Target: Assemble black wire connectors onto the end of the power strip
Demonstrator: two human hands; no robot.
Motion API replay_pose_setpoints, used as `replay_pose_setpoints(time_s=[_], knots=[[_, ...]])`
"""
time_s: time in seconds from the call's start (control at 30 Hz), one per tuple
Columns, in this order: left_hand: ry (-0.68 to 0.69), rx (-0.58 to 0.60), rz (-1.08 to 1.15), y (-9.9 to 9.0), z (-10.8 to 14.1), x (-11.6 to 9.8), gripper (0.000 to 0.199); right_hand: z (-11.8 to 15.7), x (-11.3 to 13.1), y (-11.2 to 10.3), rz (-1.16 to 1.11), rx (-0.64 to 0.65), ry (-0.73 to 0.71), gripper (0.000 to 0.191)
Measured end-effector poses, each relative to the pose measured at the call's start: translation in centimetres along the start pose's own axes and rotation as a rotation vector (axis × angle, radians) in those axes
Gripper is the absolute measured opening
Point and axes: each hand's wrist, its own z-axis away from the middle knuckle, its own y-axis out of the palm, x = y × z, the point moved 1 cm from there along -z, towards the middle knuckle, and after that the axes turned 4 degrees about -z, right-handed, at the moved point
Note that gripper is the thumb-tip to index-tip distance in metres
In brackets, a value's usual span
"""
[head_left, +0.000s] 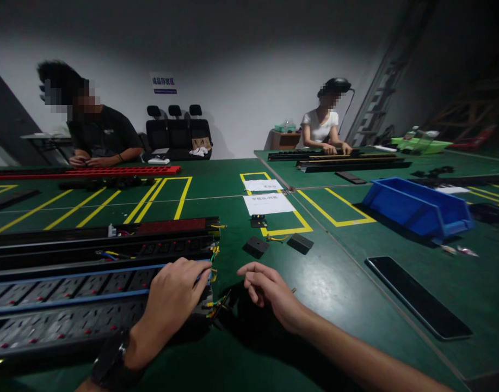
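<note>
Several long black socket strips (pixel 69 321) lie side by side at the left, with coloured wires (pixel 215 253) sticking out of their right ends. My left hand (pixel 178 291) rests on the end of the blue-edged strip (pixel 90 287), its fingertips bent around something at the wires that I cannot make out. Just right of the strip ends, my right hand (pixel 265 288) hovers over the table with its index finger stretched out and the other fingers curled loosely. Beyond it lie two small black end pieces (pixel 256 246) and a short yellow wire (pixel 277 238).
A blue bin (pixel 416 209) stands at the right, behind a dark phone-like slab (pixel 418 296). White paper sheets (pixel 269 204) lie mid-table. Two people work across the table, by a red strip (pixel 151 171) and black rails (pixel 351 163).
</note>
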Motion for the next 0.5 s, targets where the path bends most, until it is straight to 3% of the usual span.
replay_pose_setpoints(time_s=[0.5], knots=[[0.048, 0.057, -0.058, -0.07, -0.63, 0.09, 0.026, 0.09, 0.55, 0.2, -0.01, 0.048, 0.025, 0.034]])
